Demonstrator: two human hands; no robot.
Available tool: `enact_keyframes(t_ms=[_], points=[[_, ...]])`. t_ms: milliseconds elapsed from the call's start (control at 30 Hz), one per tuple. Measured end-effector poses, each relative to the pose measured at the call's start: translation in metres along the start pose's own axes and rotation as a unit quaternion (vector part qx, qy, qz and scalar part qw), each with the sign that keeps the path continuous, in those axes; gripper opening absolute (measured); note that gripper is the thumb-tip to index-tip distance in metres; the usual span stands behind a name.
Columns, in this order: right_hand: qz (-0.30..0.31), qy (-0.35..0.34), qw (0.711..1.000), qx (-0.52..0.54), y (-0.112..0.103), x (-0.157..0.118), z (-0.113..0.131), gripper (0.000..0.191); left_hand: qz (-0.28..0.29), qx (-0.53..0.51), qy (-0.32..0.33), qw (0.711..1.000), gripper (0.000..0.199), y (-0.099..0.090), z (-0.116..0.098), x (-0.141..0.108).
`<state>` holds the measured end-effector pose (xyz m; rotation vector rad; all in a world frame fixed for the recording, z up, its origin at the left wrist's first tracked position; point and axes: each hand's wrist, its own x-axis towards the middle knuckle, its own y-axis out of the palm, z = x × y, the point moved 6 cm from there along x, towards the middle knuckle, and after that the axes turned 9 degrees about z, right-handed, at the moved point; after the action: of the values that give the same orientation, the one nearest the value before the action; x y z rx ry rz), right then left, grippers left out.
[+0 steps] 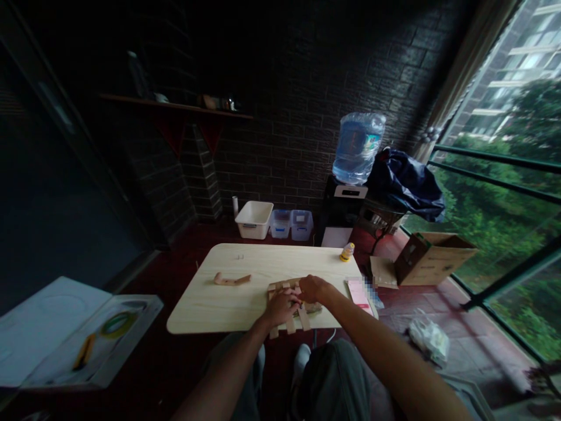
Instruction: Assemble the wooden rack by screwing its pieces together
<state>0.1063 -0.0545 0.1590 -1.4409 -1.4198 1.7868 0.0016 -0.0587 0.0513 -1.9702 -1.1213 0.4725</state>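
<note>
A tan, slatted piece (290,325), wood or cardboard by its look, lies at the near edge of the table (245,260), with several strips jutting toward me. My left hand (279,308) rests on it from the left, its fingers bent over the slats. From the right, my right hand (314,289) is closed, fingertips pointing down beside the left fingers. Whatever is pinched between the fingertips is too small and hidden to name. A bent tan strip (232,281) lies apart, to the left.
A yellow-capped bottle (347,252) stands at the far right of the table, with a pink sheet (360,294) nearer me. An opened white case (127,336) is at left. Storage bins (254,221), a water dispenser (344,207) and a cardboard box (432,260) stand beyond.
</note>
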Motion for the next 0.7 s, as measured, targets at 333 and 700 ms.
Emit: enact_keyframes(t_ms=[333,700], points=[[0.025,-0.056,0.998,-0.032,-0.007,-0.007,0.012,0.034,-0.018,-0.003,0.028,0.999,0.012,0.007,0.009,0.003],[0.012,0.012,1.000,-0.002,-0.005,-0.009,0.010,0.036,-0.003,0.002,0.001,1.000,0.016,0.006,0.011,0.002]])
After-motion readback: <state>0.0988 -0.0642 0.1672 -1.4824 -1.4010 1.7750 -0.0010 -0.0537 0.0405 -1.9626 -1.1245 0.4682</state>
